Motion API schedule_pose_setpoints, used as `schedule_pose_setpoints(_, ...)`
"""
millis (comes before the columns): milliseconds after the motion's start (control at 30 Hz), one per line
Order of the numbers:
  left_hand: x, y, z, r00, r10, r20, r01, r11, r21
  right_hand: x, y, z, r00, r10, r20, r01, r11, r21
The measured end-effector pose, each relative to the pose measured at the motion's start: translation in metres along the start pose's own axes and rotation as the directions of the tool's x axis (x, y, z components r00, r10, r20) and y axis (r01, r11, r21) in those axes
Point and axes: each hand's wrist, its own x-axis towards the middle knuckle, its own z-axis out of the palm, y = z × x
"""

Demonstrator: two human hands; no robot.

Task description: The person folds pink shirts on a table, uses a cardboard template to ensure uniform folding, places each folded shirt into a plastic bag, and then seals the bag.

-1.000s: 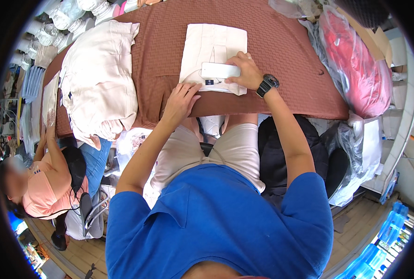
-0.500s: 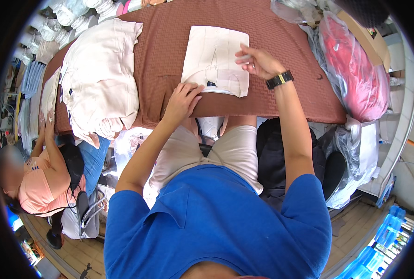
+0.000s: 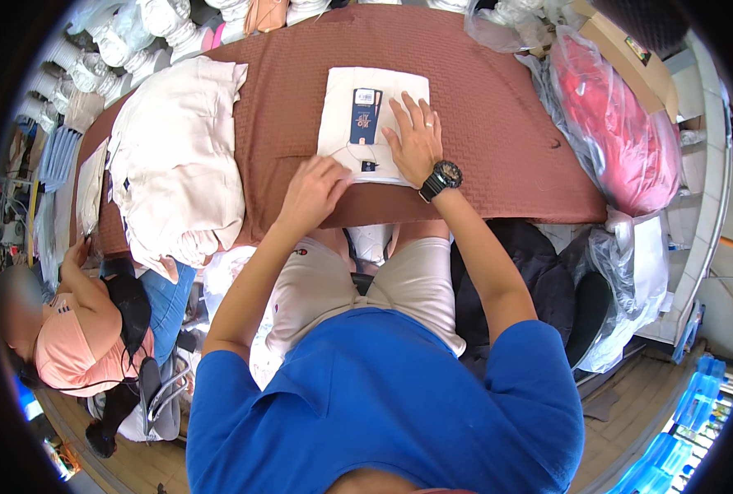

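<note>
A folded cream garment (image 3: 338, 103) lies on the brown-covered table in front of me. On its right half rests my right hand (image 3: 417, 142), palm down with the fingers spread. My left hand (image 3: 314, 189) is at the near left corner, its fingers bent and closed on the cloth's edge; the fingertips are partly hidden. A dark blue hang tag (image 3: 366, 123) lies flat on the garment between my hands, with a thin string looping below it. Nearer me is a small dark label (image 3: 370, 165) on the cloth.
A pile of cream garments (image 3: 177, 160) covers the table's left part. Another person (image 3: 86, 329) sits at the far left beside a folded cream cloth (image 3: 92, 189). Clear bags with red contents (image 3: 613, 123) and a cardboard box (image 3: 630, 58) stand at right. Wrapped white goods line the back.
My right hand, raised over the garment's right edge before, has come down flat on it. The blue hang tag now shows on top. My left hand has shifted slightly toward me.
</note>
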Motion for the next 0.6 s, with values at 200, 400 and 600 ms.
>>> schedule_pose_setpoints(200,0.081,-0.002,0.022,0.990,0.075,-0.118,-0.054,0.983,0.177,-0.021,0.005,0.022,0.995,0.018,0.098,-0.011,0.998,-0.067)
schedule_pose_setpoints(400,0.088,-0.023,0.069,0.998,0.001,-0.060,0.016,0.960,0.280,-0.030,0.002,0.028,0.997,0.045,0.067,-0.045,0.999,0.002)
schedule_pose_setpoints(600,0.088,-0.020,0.065,0.999,-0.036,-0.019,0.040,0.964,0.262,0.043,0.073,0.019,0.978,0.172,-0.120,-0.151,0.974,0.168)
